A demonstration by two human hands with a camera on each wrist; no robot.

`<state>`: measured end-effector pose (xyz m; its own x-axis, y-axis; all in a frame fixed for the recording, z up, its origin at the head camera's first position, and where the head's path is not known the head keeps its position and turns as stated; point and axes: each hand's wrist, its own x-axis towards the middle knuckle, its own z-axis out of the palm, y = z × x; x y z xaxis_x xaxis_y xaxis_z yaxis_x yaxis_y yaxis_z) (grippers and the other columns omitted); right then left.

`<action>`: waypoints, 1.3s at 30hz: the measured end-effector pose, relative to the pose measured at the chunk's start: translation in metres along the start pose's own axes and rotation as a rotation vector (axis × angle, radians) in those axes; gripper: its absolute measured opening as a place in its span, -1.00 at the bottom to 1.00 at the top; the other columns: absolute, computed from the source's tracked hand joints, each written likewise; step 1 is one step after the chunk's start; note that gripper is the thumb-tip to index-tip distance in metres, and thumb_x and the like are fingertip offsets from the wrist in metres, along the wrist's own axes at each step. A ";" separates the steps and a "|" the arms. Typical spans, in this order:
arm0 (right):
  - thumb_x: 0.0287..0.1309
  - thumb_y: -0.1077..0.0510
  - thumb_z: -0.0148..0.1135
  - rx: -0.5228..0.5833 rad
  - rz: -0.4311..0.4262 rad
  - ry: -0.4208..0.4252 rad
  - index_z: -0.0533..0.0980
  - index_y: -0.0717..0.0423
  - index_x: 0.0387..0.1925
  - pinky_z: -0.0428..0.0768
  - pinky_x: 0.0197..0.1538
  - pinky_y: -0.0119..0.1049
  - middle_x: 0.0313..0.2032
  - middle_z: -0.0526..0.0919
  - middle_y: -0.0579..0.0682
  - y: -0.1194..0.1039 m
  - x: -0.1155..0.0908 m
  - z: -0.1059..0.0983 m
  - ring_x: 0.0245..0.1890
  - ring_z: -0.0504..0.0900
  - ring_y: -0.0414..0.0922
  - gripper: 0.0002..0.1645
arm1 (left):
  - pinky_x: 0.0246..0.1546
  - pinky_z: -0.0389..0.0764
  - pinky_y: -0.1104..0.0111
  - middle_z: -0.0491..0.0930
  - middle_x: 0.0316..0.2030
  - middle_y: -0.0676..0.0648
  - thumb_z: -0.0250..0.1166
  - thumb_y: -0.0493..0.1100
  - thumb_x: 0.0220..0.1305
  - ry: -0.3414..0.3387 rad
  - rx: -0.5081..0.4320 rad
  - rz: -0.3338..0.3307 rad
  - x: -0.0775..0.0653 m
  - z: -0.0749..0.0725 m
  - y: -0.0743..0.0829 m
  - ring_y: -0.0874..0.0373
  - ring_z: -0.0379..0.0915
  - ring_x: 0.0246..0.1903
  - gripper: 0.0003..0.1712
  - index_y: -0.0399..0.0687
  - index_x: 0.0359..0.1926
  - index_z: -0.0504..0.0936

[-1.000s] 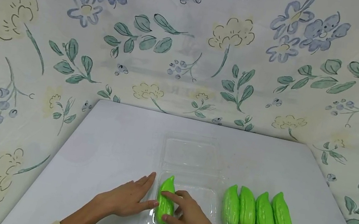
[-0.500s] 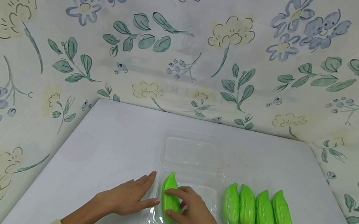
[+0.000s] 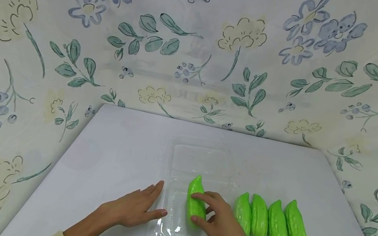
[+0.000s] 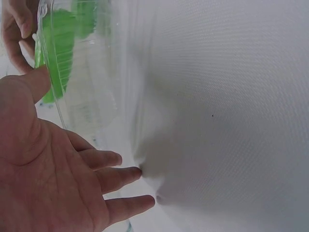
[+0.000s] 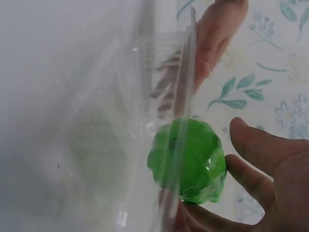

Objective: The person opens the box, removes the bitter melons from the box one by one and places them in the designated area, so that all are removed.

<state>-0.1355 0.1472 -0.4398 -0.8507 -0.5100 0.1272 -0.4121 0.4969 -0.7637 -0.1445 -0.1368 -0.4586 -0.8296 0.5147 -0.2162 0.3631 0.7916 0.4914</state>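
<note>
In the head view my right hand [image 3: 222, 219] holds a bright green, ridged bitter melon [image 3: 196, 201] with its pointed tip facing away. Thumb and fingers are on its sides. It is over the base of a clear plastic clamshell box [image 3: 168, 232], partly behind the box's wall in the right wrist view, where its round ridged end [image 5: 193, 162] shows. My left hand [image 3: 132, 209] lies flat at the box's left side, fingers straight, thumb at the rim. The left wrist view shows that palm [image 4: 53, 179] and its spread fingers with nothing in them.
Several more green bitter melons [image 3: 278, 226] lie side by side on the white table [image 3: 120, 144], right of the box. The box's lid [image 3: 200, 160] lies folded back toward the far side. A flower-printed cloth [image 3: 200, 52] hangs behind and around the table.
My right hand has moved the bitter melon from the box's left side to the right and slightly away from me. The left hand has stayed in place.
</note>
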 end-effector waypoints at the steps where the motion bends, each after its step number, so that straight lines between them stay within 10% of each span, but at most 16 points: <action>1: 0.15 0.07 0.43 -0.007 0.006 0.008 0.49 -0.07 0.23 0.63 -0.34 -0.37 0.11 0.50 0.00 0.001 -0.001 -0.003 -0.28 0.60 -0.12 -0.40 | 0.29 0.20 -0.11 0.14 0.43 -0.30 -0.10 0.48 0.36 -0.001 0.001 -0.002 0.000 0.000 0.000 -0.17 0.08 0.40 0.12 -0.36 0.51 -0.04; 39: 0.08 0.12 0.50 -0.360 0.179 0.396 0.46 0.03 0.26 0.61 -0.44 -0.33 0.17 0.43 0.30 0.047 -0.065 -0.141 -0.25 0.68 0.18 -0.31 | 0.29 0.22 -0.11 0.11 0.43 -0.33 -0.14 0.51 0.34 0.001 0.006 0.010 0.001 0.002 0.000 -0.17 0.06 0.41 0.15 -0.39 0.50 -0.06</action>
<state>-0.1458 0.3026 -0.3949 -0.9464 -0.1283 0.2963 -0.2768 0.7951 -0.5396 -0.1442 -0.1357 -0.4604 -0.8262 0.5225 -0.2108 0.3739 0.7883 0.4886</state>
